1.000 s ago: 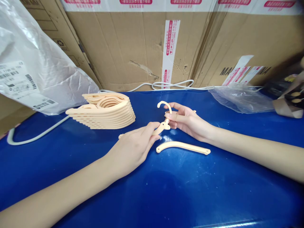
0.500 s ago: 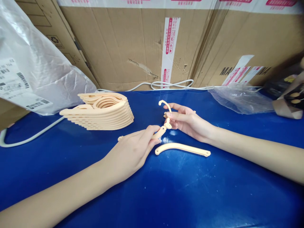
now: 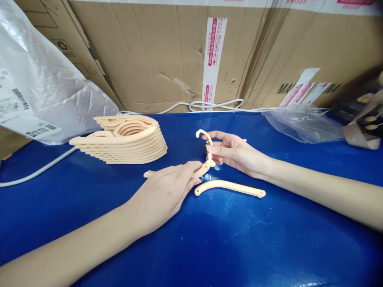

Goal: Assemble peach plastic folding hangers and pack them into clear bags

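Observation:
My left hand (image 3: 170, 187) is closed around a cream plastic hanger arm (image 3: 201, 171), whose far end sticks out past the knuckles on the left. Pinched in my right hand (image 3: 231, 151) is a cream hanger hook (image 3: 210, 139), its curved tip pointing up and left. The base of the hook meets the holed end of the arm; whether they are joined I cannot tell. Behind my right fingers a bit of another cream piece peeks out, mostly hidden. Just below the hands, a second curved hanger arm (image 3: 229, 186) lies on the blue table (image 3: 227, 243).
A stack of cream folded hangers (image 3: 134, 145) stands left of the hands. Behind are cardboard boxes (image 3: 149, 52) and a white cable (image 3: 215, 105). A silvery mailing bag (image 3: 56, 87) leans at the left, and a clear plastic bag (image 3: 296, 125) lies at the back right.
The hook has tilted and shifted slightly down and left, its base now against the arm's end. The arm in my left hand has turned a little. The camera view has shifted slightly.

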{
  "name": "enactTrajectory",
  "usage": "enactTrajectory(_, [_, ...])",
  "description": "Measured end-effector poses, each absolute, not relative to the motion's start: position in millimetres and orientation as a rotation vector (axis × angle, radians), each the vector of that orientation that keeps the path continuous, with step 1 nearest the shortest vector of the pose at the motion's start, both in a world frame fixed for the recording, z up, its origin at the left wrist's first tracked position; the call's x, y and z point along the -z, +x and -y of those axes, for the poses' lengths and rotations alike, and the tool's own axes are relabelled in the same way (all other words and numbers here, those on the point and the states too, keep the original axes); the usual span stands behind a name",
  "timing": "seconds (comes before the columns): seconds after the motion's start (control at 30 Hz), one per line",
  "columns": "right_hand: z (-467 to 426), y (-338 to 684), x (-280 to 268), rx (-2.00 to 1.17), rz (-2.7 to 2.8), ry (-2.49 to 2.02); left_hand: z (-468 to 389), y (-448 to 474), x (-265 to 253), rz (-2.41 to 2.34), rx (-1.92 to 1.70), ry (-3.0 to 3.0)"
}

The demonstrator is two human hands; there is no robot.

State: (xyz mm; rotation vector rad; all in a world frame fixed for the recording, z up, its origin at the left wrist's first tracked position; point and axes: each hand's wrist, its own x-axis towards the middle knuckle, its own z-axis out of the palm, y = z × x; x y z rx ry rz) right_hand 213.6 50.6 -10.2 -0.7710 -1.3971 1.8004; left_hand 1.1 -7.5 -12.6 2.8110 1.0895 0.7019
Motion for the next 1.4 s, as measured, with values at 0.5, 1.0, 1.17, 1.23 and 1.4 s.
enactTrajectory(0.5, [-47.9,212.0,18.4,-1.572,1.541,-0.787,6.7,1.9,12.3,-1.126,-0.666,3.012])
enactTrajectory(1.0, [-50.6,214.4,8.9,-1.806,1.423,-0.746,6.7,2.0,15.7,-1.054,-0.635,2.952])
enactTrajectory(1.17, [-52.9,216.0,9.9,-1.794,1.421,-0.746,6.6,1.9,12.6,-1.085,-0.624,2.867])
enactTrajectory(1.23, [-52.8,215.7,10.5,-1.787,1.415,-0.743,6.4,2.3,11.4,-1.08,-0.625,2.855])
enactTrajectory(1.4, [-52.3,213.8,9.8,-1.779,1.399,-0.732,6.9,3.3,10.2,-1.083,-0.616,2.847])
